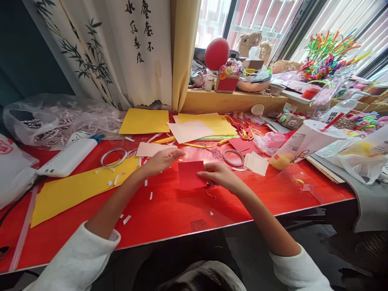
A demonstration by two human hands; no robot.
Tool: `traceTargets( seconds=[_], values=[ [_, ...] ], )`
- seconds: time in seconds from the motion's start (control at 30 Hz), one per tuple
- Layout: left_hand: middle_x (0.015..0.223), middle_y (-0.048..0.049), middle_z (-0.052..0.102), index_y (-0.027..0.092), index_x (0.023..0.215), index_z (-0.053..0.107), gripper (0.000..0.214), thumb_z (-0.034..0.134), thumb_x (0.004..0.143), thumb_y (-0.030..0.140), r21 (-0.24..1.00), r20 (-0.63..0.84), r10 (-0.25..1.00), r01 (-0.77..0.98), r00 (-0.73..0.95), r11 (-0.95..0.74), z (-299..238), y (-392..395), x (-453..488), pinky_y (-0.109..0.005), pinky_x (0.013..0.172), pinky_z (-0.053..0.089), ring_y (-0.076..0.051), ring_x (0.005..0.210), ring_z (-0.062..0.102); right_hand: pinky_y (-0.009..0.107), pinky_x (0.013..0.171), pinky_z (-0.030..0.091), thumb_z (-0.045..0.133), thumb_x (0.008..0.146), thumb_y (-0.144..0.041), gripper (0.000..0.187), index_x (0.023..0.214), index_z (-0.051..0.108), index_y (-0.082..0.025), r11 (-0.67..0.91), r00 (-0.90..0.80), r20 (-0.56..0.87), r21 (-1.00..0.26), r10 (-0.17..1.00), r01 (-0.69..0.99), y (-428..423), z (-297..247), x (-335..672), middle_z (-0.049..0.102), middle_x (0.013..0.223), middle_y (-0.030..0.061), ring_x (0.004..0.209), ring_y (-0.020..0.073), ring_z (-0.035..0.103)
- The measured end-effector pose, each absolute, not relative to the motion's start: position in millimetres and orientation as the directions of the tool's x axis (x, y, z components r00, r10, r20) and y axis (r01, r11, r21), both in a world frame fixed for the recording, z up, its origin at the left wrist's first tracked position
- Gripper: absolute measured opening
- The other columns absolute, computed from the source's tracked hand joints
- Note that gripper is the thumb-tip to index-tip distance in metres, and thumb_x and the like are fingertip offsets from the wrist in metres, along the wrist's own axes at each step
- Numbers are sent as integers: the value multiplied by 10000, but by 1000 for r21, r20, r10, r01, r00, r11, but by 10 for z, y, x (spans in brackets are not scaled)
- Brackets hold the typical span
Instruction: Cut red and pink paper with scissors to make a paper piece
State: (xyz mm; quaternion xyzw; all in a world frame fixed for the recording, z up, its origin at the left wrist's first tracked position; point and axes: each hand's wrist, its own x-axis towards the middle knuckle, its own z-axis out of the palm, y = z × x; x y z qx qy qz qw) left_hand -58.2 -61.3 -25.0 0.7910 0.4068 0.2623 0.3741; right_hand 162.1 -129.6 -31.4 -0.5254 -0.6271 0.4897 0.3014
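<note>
Just left of the right hand (218, 176), the red paper square (190, 174) appears raised off the red tabletop (169, 220), its right side pinched between thumb and fingers; the left hand (163, 159), farther left and apart from the square, is loosely extended, nothing visible in its grasp. Judged risk: with support at one side only, the square could swivel or bend if the pinch slackens. Loose white scraps (150, 196) on the near side of the left hand could catch beneath it if it is set down there.
</note>
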Motion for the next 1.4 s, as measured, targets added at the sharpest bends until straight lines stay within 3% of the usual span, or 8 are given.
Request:
traceTargets(
  seconds=[0.17,0.37,0.53,0.67,1.0,1.17,1.27,1.4],
  values=[
    [1295,-137,569,140,1162,598,393,444,848,320,193,229,840,823,492,-534,-385,-256,-1029,-453,1096,209,-285,1280,420,237,462,290,606,811,-368,190,784,567,-184,174,-255,-20,-679,967,713,-1420,-492,1493,537,544,-20,484,138,505],
    [1218,-133,629,147,1168,602,414,326,897,294,80,124,829,827,545,-556,-434,-208,-1163,-416,1031,312,-269,1128,561,270,511,295,430,925,-422,419,1228,558,-163,169,-75,289,-318,954,933,-1496,-658,1370,674,696,85,604,215,618],
    [1029,-101,692,181,1070,650,361,421,875,381,465,420,883,785,211,-409,-268,-327,-1003,-336,891,413,-248,960,620,277,548,355,436,913,-439,400,1141,590,-149,239,-57,331,-543,942,805,-1515,-613,1385,637,680,51,582,179,575],
    [1006,-58,695,167,1000,658,428,529,807,526,946,264,960,169,93,-277,-207,-582,-643,-263,779,466,-197,909,620,241,514,413,508,854,-520,418,1096,561,-183,194,-106,164,-888,981,418,-1432,-456,1403,635,773,30,585,133,560],
    [1027,-71,698,149,1049,664,430,590,788,483,980,150,950,88,275,-180,-144,-811,-451,-314,816,498,-220,926,631,201,422,332,531,844,-475,358,644,527,-178,118,-178,66,-947,982,299,-1075,-291,1403,547,541,-22,429,87,496],
    [1211,-61,635,203,1196,611,390,365,895,238,435,603,790,784,112,-443,-58,-616,-855,-404,1087,292,-248,1194,511,295,691,481,540,883,-378,234,927,662,-183,458,-379,263,-600,887,656,-1287,-438,1403,709,889,70,773,181,648],
    [1080,-119,681,159,1043,667,367,392,802,132,29,347,863,915,368,-402,-167,-509,-984,-529,1101,208,-297,1140,542,408,962,444,558,869,-445,377,1112,640,-168,691,-644,261,-359,719,627,-1583,-520,1389,657,1170,127,1093,262,600],
    [1193,-139,616,150,1106,612,405,402,761,118,79,145,904,906,401,-415,-258,-539,-854,-486,1047,300,-298,1215,469,427,1065,397,492,869,-538,609,1286,536,-96,723,-691,214,-251,690,644,-1936,-623,1368,529,1349,163,1275,297,470]
  ],
)
